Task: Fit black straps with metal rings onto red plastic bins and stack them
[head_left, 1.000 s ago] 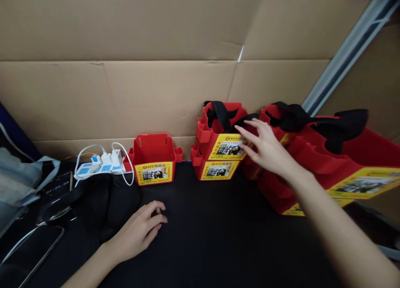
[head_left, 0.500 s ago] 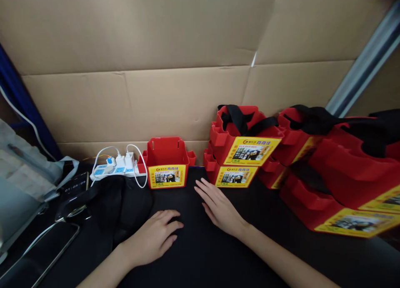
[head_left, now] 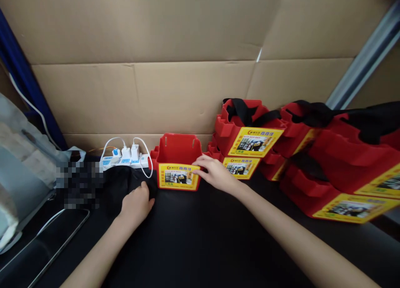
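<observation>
A red plastic tool box (head_left: 178,148) with a yellow printed label stands upright against the cardboard wall. My right hand (head_left: 215,171) grips its front right corner, with the thumb on the label side and the fingers over the rim. To the left, my left hand (head_left: 137,200) is curled closed at the edge of a dark heap of black fabric (head_left: 120,182). Its fingertips point away and are partly hidden; it seems to grip that fabric. No strap shows on the box under my right hand.
Stacked red boxes (head_left: 231,132) with black straps (head_left: 242,113) stand at the right. Behind the fabric lies a white power strip (head_left: 126,162) with chargers and cables. A dark glossy device (head_left: 40,246) and a grey-white bag (head_left: 28,155) are at the left.
My right hand has moved to the red box and taken hold of its corner; the box is turned slightly. My left hand has shifted left and up to the black fabric and closed.
</observation>
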The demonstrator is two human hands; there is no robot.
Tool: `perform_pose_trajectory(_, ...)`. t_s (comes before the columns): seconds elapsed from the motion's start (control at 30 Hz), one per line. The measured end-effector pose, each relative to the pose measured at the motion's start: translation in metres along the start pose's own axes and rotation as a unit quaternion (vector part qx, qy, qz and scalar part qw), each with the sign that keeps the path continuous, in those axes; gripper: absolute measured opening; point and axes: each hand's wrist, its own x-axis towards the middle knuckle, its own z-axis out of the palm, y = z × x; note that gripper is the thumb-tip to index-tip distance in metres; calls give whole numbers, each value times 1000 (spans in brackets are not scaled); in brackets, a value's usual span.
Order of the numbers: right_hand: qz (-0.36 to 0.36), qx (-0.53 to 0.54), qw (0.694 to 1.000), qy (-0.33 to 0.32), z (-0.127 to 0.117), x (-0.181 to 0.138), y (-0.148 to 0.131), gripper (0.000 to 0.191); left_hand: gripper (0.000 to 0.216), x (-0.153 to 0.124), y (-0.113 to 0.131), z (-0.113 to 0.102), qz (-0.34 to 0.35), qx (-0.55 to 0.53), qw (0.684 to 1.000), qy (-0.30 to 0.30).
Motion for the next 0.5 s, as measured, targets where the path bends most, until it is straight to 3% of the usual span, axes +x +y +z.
perform_pose_trajectory(0.1, -12, 16, 1000, -3, -22, -33, -12, 17, 30, 3, -1, -4, 24, -50, 998, -35)
perform_pose_trajectory(0.23, -33, 36, 999, -12, -48, -71, -24, 15, 22, 4, 4, -21, 106, -145, 981, -76)
perform_pose_trajectory(0.3, -38, 28, 999, -26, -61, -86, -28, 14, 23, 2, 6, -35, 158, -228, 955, -106)
perform_pose_trajectory(0.4, -55, 9, 998, -22, -83, -100, -32, 18, 29, -3, 7, -67, 193, -362, 889, -202)
perform_pose_trajectory(0.5, -60, 28, 997, 34, -105, -91, -43, 33, 29, -9, 18, -106, 196, -375, 865, -272)
